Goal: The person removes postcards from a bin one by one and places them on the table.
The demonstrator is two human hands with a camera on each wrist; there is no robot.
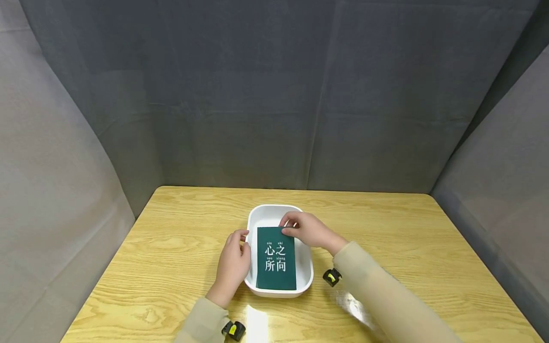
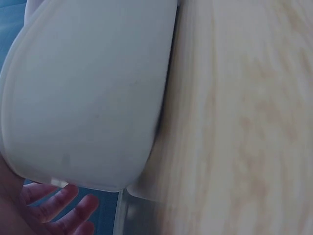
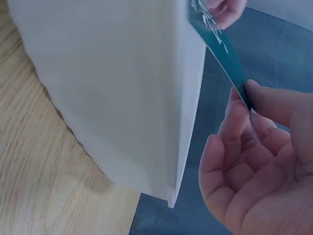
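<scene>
Wrist cameras: black with yellow mark, one [image 1: 233,329] at the left sleeve near the table's front edge, one [image 1: 331,277] at the right sleeve, just beside the tray.
Left hand [image 1: 233,267]: placed at the left side of the tray, fingers loosely bent, fingertips touching the left edge of the card; in the left wrist view fingers [image 2: 58,203] spread under the tray's rim. Full grip not clear.
White tray [image 1: 306,267]: oval-cornered, standing on the wooden table [image 1: 429,247], about in the middle.
Green card [image 1: 276,258]: dark green with white Chinese characters, lying over the tray, near end by the tray's front rim.
Right hand [image 1: 306,229]: at the far right corner of the card, pinching its edge between thumb and curled fingers [image 3: 239,112], as seen in the right wrist view.
Backdrop [image 1: 274,95]: grey cloth behind and at both sides of the table.
</scene>
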